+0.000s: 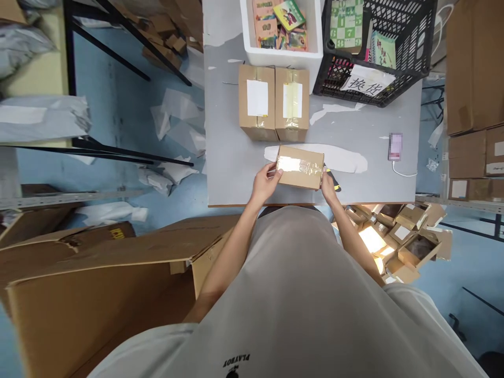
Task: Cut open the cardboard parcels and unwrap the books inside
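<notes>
A small cardboard box (301, 176), taped across its top and bearing a white label, is held level just over the near part of the table. My left hand (268, 182) grips its left end, thumb on top. At the opposite end, my right hand (327, 186) has its fingers closed on the box's right side. A black and yellow tool (334, 179), perhaps a box cutter, shows beside my right hand; I cannot tell whether it lies on the table or is in that hand. Two taped cardboard boxes (256, 102) with white labels stand just beyond.
On the grey table (232, 184), a white foam bin (281, 56) holds colourful booklets. Right of it is a black plastic crate (409, 73) with books and a handwritten sign. A phone (395, 147) with a cable lies right. A large open carton (102, 310) stands left; discarded boxes (401, 233) lie right.
</notes>
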Demonstrator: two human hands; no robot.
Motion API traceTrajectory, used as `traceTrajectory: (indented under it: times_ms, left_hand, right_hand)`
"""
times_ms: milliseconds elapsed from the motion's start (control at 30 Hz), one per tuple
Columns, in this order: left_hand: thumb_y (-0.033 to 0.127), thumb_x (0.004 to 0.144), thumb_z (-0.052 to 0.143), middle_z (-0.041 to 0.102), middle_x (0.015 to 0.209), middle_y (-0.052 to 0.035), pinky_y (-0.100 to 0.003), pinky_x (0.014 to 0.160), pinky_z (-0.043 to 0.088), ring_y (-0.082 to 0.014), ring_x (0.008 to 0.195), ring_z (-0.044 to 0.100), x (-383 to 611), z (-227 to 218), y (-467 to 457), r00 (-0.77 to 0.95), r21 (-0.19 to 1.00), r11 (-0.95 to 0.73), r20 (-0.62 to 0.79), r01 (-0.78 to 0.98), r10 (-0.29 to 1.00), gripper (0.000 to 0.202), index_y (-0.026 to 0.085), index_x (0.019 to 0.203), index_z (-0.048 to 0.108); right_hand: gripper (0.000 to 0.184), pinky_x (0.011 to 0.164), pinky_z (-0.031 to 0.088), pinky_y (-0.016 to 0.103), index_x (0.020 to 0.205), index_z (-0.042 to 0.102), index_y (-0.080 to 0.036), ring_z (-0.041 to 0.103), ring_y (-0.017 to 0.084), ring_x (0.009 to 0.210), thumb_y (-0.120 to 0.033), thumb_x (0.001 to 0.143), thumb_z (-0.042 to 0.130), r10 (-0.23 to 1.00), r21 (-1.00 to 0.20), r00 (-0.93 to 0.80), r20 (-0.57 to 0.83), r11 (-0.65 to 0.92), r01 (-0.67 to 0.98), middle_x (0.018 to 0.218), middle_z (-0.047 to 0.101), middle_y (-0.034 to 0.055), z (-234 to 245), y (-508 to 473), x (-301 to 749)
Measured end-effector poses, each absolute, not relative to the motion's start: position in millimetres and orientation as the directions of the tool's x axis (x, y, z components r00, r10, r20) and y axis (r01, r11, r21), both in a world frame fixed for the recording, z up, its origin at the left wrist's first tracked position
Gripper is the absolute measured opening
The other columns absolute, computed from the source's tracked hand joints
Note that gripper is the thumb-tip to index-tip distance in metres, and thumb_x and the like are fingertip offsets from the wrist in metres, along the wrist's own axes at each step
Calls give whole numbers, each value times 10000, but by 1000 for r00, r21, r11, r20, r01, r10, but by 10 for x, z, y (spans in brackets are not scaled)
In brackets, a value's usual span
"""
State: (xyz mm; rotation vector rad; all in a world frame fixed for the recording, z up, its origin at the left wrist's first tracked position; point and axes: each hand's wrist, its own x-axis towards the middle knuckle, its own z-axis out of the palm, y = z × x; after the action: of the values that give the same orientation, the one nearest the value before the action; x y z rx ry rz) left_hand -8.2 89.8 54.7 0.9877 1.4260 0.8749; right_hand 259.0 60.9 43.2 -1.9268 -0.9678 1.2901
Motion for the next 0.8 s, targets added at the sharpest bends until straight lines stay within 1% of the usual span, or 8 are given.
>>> traceTrajectory:
  times_ms: [67,133,233,333,433,567,667,800]
  left_hand:
    - [594,924,840,771,1470,-164,-465,1102,645,-331,1270,772,-257,603,811,-79,918,365,-356,157,931,629,187,1397,767]
    - [610,933,825,769,1469,-159,-447,1084,651,-322,1263,771,-408,640,731,-134,907,379,-359,184,924,640,192,1413,756]
    - [652,908,847,784,1436,-147,-443,1071,654,-316,1242,772,-507,662,634,-173,896,403,-374,188,911,662,201,1386,762]
    - [739,936,786,791,1413,-149,-439,1067,651,-307,1230,772,-471,613,591,-163,908,392,-368,150,915,677,208,1356,774]
    - [791,1013,633,796,1371,-166,-455,1044,655,-295,1173,789,-390,437,640,-168,902,428,-414,60,895,678,202,1316,775]
    - [698,985,703,790,1360,-172,-478,1179,582,-310,1346,726,-209,110,790,-228,819,570,-544,61,807,542,210,1209,768]
    - [684,963,718,823,1245,-179,-498,1146,603,-319,1299,753,1,-14,848,-87,750,661,-657,26,749,508,206,1127,774]
    - [669,966,725,851,1235,-146,-497,1114,626,-324,1240,777,134,49,837,44,755,653,-651,-59,758,501,203,1132,803]
  right_hand:
    - [925,688,636,380,815,663,-252,731,254,749,-1079,927,264,829,-803,195,-525,-558,208,739,725,63,402,672,2387]
    - [910,781,654,389,894,719,-243,765,267,886,-1042,957,288,856,-828,125,-502,-517,219,861,782,82,420,707,2213]
    - [790,977,639,414,1065,776,-240,780,295,1102,-968,965,485,916,-870,80,-392,-398,292,1123,843,105,514,707,2088]
    - [723,1073,607,429,1179,782,-224,777,316,1167,-891,945,628,945,-889,110,-306,-326,321,1249,845,129,592,660,2186]
    - [731,1024,630,435,1131,783,-189,776,322,1114,-877,950,616,939,-894,175,-295,-336,296,1160,850,142,577,584,2485]
    - [738,1082,618,495,1170,774,-174,755,351,1200,-854,929,621,890,-876,379,-252,-376,303,1251,833,186,426,474,2988]
    - [726,1161,571,546,1197,768,-173,732,361,1276,-819,943,555,837,-837,492,-239,-435,333,1337,807,225,280,411,3267]
    - [723,1119,584,520,1155,758,-190,739,314,1188,-794,1008,387,852,-823,466,-239,-432,368,1213,826,181,122,382,3358]
